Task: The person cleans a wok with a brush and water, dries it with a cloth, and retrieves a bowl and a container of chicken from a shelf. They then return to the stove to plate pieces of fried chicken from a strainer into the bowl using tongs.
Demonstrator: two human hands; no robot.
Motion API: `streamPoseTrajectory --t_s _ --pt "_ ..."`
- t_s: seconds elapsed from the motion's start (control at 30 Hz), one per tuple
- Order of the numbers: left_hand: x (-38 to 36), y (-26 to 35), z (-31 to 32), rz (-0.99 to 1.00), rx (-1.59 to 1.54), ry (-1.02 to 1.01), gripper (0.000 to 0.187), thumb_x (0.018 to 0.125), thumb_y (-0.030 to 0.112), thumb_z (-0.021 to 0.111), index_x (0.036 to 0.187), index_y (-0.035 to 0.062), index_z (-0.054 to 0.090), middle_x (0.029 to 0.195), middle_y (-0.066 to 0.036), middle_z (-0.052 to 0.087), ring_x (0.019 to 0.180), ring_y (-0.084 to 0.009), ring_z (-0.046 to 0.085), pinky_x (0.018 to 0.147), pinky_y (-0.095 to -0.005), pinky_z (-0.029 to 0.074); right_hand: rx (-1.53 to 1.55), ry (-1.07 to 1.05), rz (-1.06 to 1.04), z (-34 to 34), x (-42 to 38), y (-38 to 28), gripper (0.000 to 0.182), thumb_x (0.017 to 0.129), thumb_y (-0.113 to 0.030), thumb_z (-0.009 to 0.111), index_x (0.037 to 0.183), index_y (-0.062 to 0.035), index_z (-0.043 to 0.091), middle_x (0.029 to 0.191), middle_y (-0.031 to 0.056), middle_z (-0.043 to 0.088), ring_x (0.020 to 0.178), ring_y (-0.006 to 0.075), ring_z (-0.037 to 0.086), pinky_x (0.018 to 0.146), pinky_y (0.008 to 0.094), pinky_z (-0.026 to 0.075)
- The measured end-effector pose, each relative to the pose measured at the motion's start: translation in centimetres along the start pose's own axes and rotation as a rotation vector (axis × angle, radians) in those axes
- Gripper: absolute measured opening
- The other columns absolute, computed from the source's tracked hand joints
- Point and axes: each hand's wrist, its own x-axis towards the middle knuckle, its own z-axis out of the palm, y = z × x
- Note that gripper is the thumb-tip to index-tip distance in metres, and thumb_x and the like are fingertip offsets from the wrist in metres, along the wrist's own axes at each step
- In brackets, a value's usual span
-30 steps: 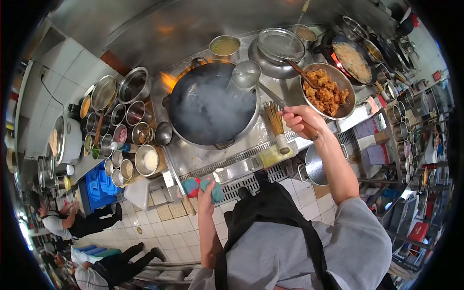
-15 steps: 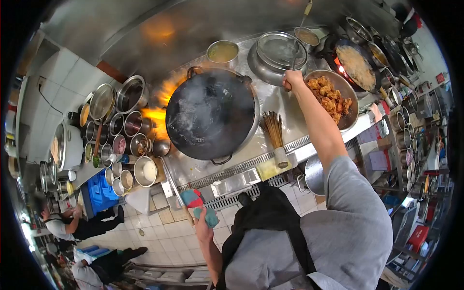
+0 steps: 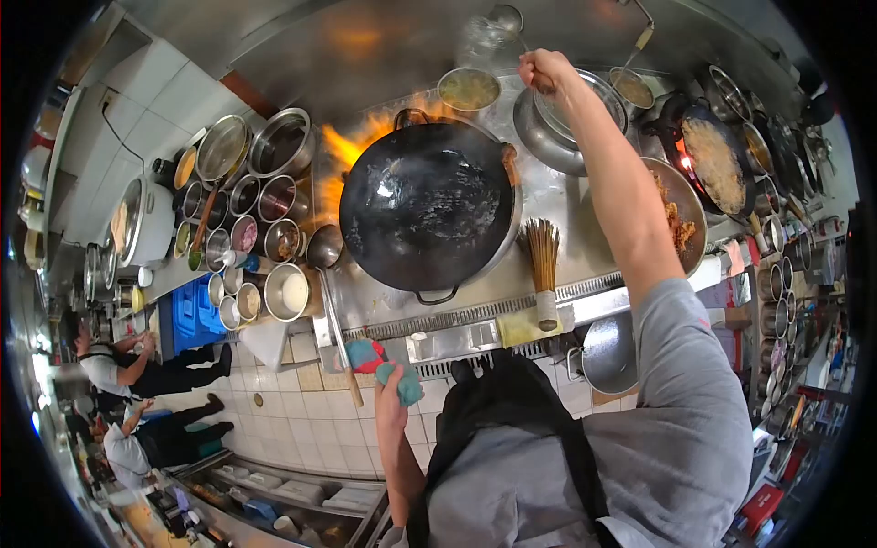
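Note:
My right hand (image 3: 546, 71) is closed around the handle of a ladle (image 3: 507, 16), stretched out over the back of the stove. A blurred splash of clear liquid (image 3: 487, 38) shows beside the ladle's bowl. Below that stands a pot of yellowish liquid (image 3: 469, 89). Near my waist my left hand (image 3: 392, 402) grips a teal cloth (image 3: 408, 384), close to a red and teal cloth (image 3: 365, 355) at the stove's front edge. A large black wok (image 3: 425, 205), its surface wet and shiny, sits over flames (image 3: 352, 146) in front of me.
A bamboo brush (image 3: 543, 265) stands right of the wok. Fried pieces fill a bowl (image 3: 699, 215) partly behind my right arm. Another wok (image 3: 713, 160) holds bubbling oil. Seasoning pots (image 3: 277, 198) and a second ladle (image 3: 325, 248) lie left. Two people (image 3: 137, 361) are at far left.
My right hand has moved farther back with the ladle, and splashing liquid now shows beside it. The haze over the wok has thinned. My left hand keeps its cloth while the view has shifted.

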Motion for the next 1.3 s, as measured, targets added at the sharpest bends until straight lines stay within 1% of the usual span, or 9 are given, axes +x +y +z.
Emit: streamPoseTrajectory --t_s 0.13,0.2,0.3,0.43,0.47,0.57,1.03,1.17,1.3 --pt "0.4 -0.1 -0.1 0.024 0.002 0.005 0.047 0.101 0.031 0.070 0.138 0.0101 0.051 0.105 -0.014 0.071 0.087 -0.0278 0.075 0.061 -0.0422 0.062 -1.327 0.219 -0.118 -1.3 -4.8 7.6 0.022 0.089 -0.017 0.068 0.091 0.0038 0.075 0.093 0.0245 0.074 0.082 0.0330 0.074 0.070 0.0394 0.057" --pt "-0.1 -0.6 -0.3 0.034 -0.019 -0.006 0.048 0.101 0.031 0.070 0.139 0.0093 0.051 0.105 -0.014 0.071 0.087 -0.0281 0.075 0.060 -0.0425 0.062 -1.281 0.509 -0.197 -2.1 -8.8 12.4 0.028 0.088 -0.016 0.063 0.095 0.0073 0.077 0.104 0.0326 0.074 0.103 0.0462 0.073 0.091 0.0483 0.058" --pt "-0.5 -0.8 -0.8 -0.005 -0.058 0.001 0.049 0.100 0.027 0.073 0.138 0.0078 0.050 0.106 -0.014 0.069 0.084 -0.0300 0.075 0.060 -0.0441 0.062 -0.845 0.657 0.069 -4.2 -11.6 14.5 0.025 0.086 -0.008 0.062 0.095 0.0121 0.074 0.104 0.0361 0.072 0.105 0.0480 0.072 0.095 0.0488 0.056" --pt "-0.4 -0.9 -1.8 -0.035 -0.042 0.004 0.048 0.100 0.026 0.073 0.138 0.0074 0.050 0.104 -0.014 0.070 0.083 -0.0300 0.075 0.060 -0.0432 0.062 0.093 0.488 0.036 -7.0 -11.3 17.1 0.020 0.090 -0.004 0.058 0.078 0.0091 0.066 0.073 0.0191 0.068 0.065 0.0333 0.068 0.060 0.0455 0.056" --pt "-0.4 -0.7 -1.9 -0.040 -0.032 0.001 0.048 0.100 0.026 0.073 0.138 0.0072 0.051 0.104 -0.014 0.070 0.083 -0.0299 0.075 0.060 -0.0430 0.062 0.474 0.410 -0.025 -6.9 -12.1 17.3 0.015 0.098 -0.004 0.055 0.089 0.0080 0.058 0.067 0.0056 0.054 0.053 0.0179 0.054 0.046 0.0335 0.046" --pt "-0.2 0.1 -1.6 -0.022 -0.009 -0.029 0.048 0.100 0.026 0.073 0.137 0.0066 0.051 0.103 -0.013 0.070 0.083 -0.0293 0.075 0.061 -0.0421 0.061 1.260 0.073 0.110 -8.7 -14.8 16.3 0.018 0.106 -0.006 0.052 0.107 0.0114 0.049 0.068 0.0016 0.047 0.052 0.0110 0.048 0.045 0.0247 0.043" --pt "2.2 -1.4 -3.5 -0.031 0.101 -0.148 0.060 0.096 0.032 0.077 0.143 0.0078 0.049 0.110 -0.012 0.069 0.087 -0.0281 0.075 0.061 -0.0430 0.062 1.648 -0.384 0.402 4.9 -37.0 12.7 0.041 0.111 -0.014 0.045 0.133 0.0197 0.038 0.085 0.0098 0.050 0.053 0.0095 0.049 0.041 0.0221 0.046" --pt "2.7 -1.9 -4.0 -0.023 0.107 -0.125 0.060 0.096 0.028 0.078 0.143 0.0044 0.050 0.111 -0.011 0.069 0.089 -0.0263 0.074 0.066 -0.0415 0.062 0.832 -0.225 0.400 6.3 -38.0 12.4 0.026 0.108 -0.010 0.048 0.119 0.0136 0.049 0.080 0.0021 0.051 0.054 0.0071 0.047 0.041 0.0199 0.038" --pt "0.3 0.4 -2.7 -0.047 0.053 -0.061 0.056 0.096 0.023 0.078 0.142 0.0025 0.053 0.108 -0.008 0.068 0.090 -0.0221 0.072 0.071 -0.0380 0.061 0.082 -0.019 0.061 5.5 -35.9 12.7 0.015 0.106 -0.015 0.059 0.099 -0.0023 0.054 0.076 -0.0023 0.050 0.053 0.0060 0.044 0.041 0.0232 0.035"
